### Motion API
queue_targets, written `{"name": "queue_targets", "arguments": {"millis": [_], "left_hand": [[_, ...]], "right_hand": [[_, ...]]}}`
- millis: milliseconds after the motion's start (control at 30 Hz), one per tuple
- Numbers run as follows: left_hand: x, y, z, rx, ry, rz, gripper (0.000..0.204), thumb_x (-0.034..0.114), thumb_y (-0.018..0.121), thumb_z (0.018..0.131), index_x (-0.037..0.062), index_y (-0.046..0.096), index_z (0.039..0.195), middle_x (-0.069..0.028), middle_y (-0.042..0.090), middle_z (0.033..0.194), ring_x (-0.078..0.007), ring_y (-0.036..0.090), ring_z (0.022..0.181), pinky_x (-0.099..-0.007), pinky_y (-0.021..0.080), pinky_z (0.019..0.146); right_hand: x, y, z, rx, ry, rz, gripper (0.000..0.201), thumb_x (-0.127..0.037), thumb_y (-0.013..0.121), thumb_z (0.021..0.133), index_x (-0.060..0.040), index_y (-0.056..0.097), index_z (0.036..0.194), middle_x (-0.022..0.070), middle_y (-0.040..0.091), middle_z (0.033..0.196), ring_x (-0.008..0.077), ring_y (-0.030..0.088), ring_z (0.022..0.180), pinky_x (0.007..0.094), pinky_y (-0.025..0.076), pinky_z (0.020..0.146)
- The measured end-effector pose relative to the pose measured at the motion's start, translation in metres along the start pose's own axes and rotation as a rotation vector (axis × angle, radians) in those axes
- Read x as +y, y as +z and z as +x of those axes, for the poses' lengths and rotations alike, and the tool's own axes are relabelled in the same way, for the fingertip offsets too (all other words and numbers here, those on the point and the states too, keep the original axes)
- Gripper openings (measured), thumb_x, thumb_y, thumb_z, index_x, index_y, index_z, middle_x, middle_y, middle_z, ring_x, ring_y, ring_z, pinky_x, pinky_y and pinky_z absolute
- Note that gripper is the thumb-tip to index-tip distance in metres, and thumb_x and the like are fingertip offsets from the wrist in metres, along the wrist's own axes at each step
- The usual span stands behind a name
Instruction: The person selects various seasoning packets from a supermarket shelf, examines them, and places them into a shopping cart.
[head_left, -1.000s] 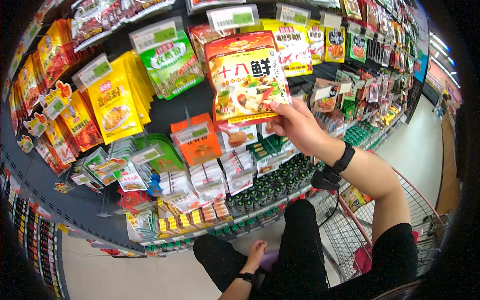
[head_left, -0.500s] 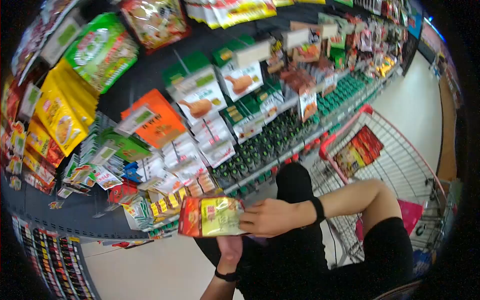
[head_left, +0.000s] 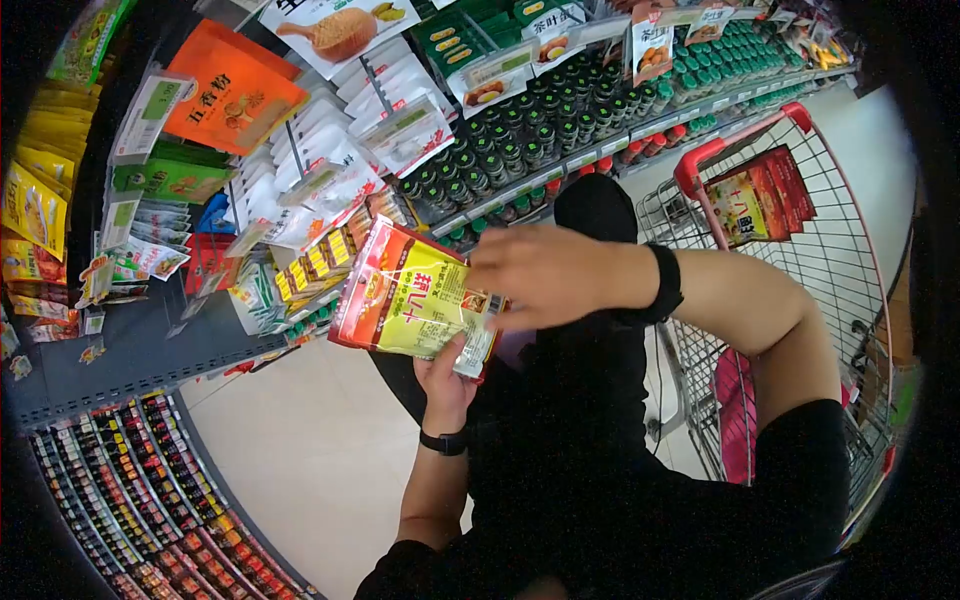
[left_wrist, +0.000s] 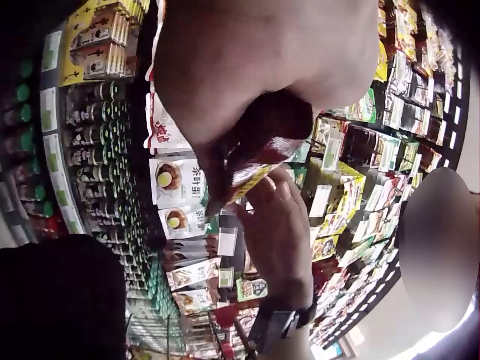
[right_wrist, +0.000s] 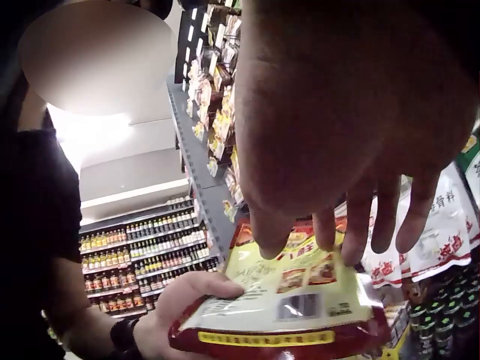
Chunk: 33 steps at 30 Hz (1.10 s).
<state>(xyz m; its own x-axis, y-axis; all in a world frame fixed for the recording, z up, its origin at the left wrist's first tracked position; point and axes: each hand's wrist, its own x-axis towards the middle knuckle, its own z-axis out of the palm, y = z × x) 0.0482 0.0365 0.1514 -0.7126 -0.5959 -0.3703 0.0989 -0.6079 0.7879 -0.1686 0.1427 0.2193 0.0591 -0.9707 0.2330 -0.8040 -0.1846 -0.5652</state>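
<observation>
Hanging at the far left, yellow packets [head_left: 35, 205] sit by the left end of the shelf [head_left: 200, 362], with an orange packet [head_left: 232, 85] to their right. Next comes the red-and-yellow packet [head_left: 400, 300], held off the shelf, just in front of its lower front edge and tilted, its printed and barcoded side up. The left hand [head_left: 445, 385] grips its lower edge, thumb on the printed side, the other fingers largely hidden behind it. Over the packet's right end is the right hand [head_left: 560, 275], fingers extended and loosely spread, not clenched; whether the fingertips touch the film, I cannot tell. Farther right, more packets [head_left: 765, 195] lie in the cart [head_left: 800, 115], close to its red-trimmed edge nearest the shelf.

The step in hand looks like handling the packet with its printing in view. The next move, as I judge it, calls for a firm left thumb while the right fingers close on the free end, without creasing the slippery film.
</observation>
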Motion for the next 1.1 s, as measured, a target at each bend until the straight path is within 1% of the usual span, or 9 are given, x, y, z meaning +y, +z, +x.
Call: {"name": "queue_targets", "arguments": {"millis": [133, 300, 400, 500, 600, 733, 867, 1033, 1100], "left_hand": [[0.015, 0.005, 0.006, -0.087, 0.028, -0.126, 0.065, 0.002, 0.054, 0.071, -0.0040, 0.041, 0.134, -0.0200, 0.056, 0.123, -0.0344, 0.058, 0.113, -0.0467, 0.048, 0.099], [0.016, -0.016, 0.016, -0.212, -0.063, -0.317, 0.069, 0.012, 0.058, 0.075, -0.0017, 0.037, 0.139, -0.0198, 0.054, 0.130, -0.0353, 0.055, 0.117, -0.0475, 0.043, 0.103], [0.012, -0.018, 0.029, -0.039, 0.006, -0.004, 0.066, 0.009, 0.062, 0.083, 0.0010, 0.032, 0.142, -0.0160, 0.050, 0.135, -0.0320, 0.054, 0.119, -0.0447, 0.044, 0.101], [0.014, 0.018, 0.034, -0.123, 0.181, 0.257, 0.056, 0.009, 0.059, 0.092, 0.0021, 0.032, 0.140, -0.0128, 0.050, 0.131, -0.0255, 0.054, 0.116, -0.0391, 0.045, 0.099], [-0.001, 0.004, 0.043, -0.009, 0.291, 0.423, 0.051, 0.012, 0.059, 0.093, 0.0023, 0.035, 0.137, -0.0127, 0.047, 0.130, -0.0223, 0.049, 0.120, -0.0376, 0.040, 0.103], [-0.013, 0.025, 0.024, -0.350, 0.468, 0.257, 0.080, 0.059, 0.049, 0.092, 0.0036, 0.029, 0.145, -0.0164, 0.035, 0.147, -0.0314, 0.035, 0.136, -0.0463, 0.026, 0.113], [-0.020, -0.005, 0.017, -0.320, 0.182, 0.158, 0.091, 0.069, 0.049, 0.086, 0.0060, 0.025, 0.147, -0.0145, 0.032, 0.149, -0.0305, 0.035, 0.136, -0.0479, 0.029, 0.112], [-0.011, 0.002, 0.020, -0.154, 0.049, 0.208, 0.068, 0.010, 0.072, 0.086, 0.0069, 0.032, 0.142, -0.0111, 0.046, 0.139, -0.0220, 0.051, 0.123, -0.0380, 0.045, 0.101], [-0.017, -0.018, 0.026, -0.174, 0.031, 0.283, 0.063, 0.009, 0.070, 0.088, 0.0071, 0.035, 0.140, -0.0094, 0.049, 0.134, -0.0202, 0.054, 0.117, -0.0366, 0.048, 0.096]], "right_hand": [[0.008, -0.011, 0.002, 0.087, 0.221, 0.135, 0.043, -0.033, 0.071, 0.081, -0.0007, 0.057, 0.106, 0.0174, 0.060, 0.109, 0.0363, 0.061, 0.099, 0.0431, 0.050, 0.082], [0.017, -0.001, 0.005, -0.115, 0.237, 0.560, 0.041, -0.036, 0.068, 0.086, 0.0015, 0.058, 0.099, 0.0156, 0.065, 0.081, 0.0296, 0.066, 0.074, 0.0388, 0.051, 0.064], [0.014, 0.002, 0.007, -0.191, 0.165, 0.565, 0.043, -0.042, 0.064, 0.089, 0.0001, 0.060, 0.086, 0.0157, 0.063, 0.073, 0.0308, 0.063, 0.066, 0.0411, 0.045, 0.056], [0.013, 0.010, 0.009, 0.039, 0.043, 0.510, 0.039, -0.038, 0.063, 0.087, -0.0006, 0.060, 0.078, 0.0173, 0.063, 0.072, 0.0366, 0.062, 0.069, 0.0447, 0.047, 0.063], [-0.002, 0.002, 0.007, 0.196, 0.231, 0.302, 0.027, -0.031, 0.065, 0.079, -0.0045, 0.062, 0.075, 0.0141, 0.065, 0.070, 0.0364, 0.064, 0.070, 0.0464, 0.050, 0.061], [-0.013, 0.011, 0.005, 0.123, 0.261, 0.203, 0.027, -0.032, 0.066, 0.078, -0.0069, 0.062, 0.089, 0.0148, 0.064, 0.086, 0.0345, 0.063, 0.083, 0.0464, 0.052, 0.066], [-0.018, 0.057, 0.000, 0.013, 0.016, 0.087, 0.038, -0.034, 0.066, 0.078, -0.0046, 0.060, 0.103, 0.0177, 0.056, 0.107, 0.0344, 0.056, 0.104, 0.0467, 0.051, 0.081], [-0.003, 0.056, 0.003, -0.192, -0.104, 0.122, 0.036, -0.028, 0.065, 0.078, -0.0014, 0.061, 0.102, 0.0156, 0.056, 0.104, 0.0335, 0.057, 0.100, 0.0438, 0.050, 0.085], [-0.006, 0.027, 0.002, -0.116, 0.002, 0.169, 0.035, -0.027, 0.065, 0.077, -0.0028, 0.061, 0.102, 0.0137, 0.056, 0.101, 0.0333, 0.057, 0.097, 0.0427, 0.051, 0.082]]}}
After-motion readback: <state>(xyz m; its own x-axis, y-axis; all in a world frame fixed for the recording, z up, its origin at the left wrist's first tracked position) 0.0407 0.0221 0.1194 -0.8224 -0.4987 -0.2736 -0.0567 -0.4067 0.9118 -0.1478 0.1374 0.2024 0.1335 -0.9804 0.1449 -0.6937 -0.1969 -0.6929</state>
